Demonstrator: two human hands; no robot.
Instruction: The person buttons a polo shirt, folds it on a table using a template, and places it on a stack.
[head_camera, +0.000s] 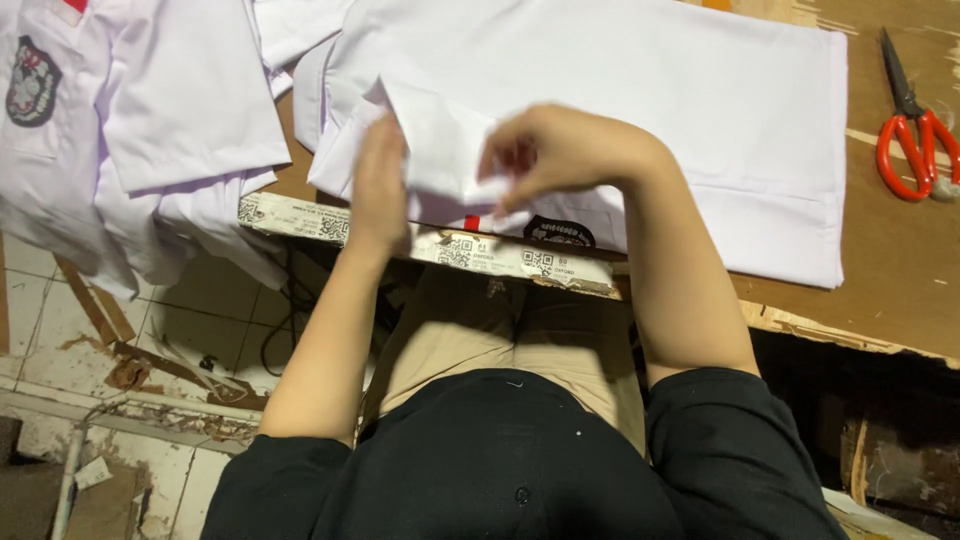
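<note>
White shirt fold (445, 140) btw. both hands' fingers (510, 160)

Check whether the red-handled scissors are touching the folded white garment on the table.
Apart. The head view shows the red-handled scissors lying right of the folded white garment, with a strip of bare brown table between them.

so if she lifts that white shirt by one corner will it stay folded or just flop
The white shirt would probably flop open: it is thin cloth that lies slack. The flap pinched by the right hand and left hand already bends. It likely feels light and slides easily.
</note>
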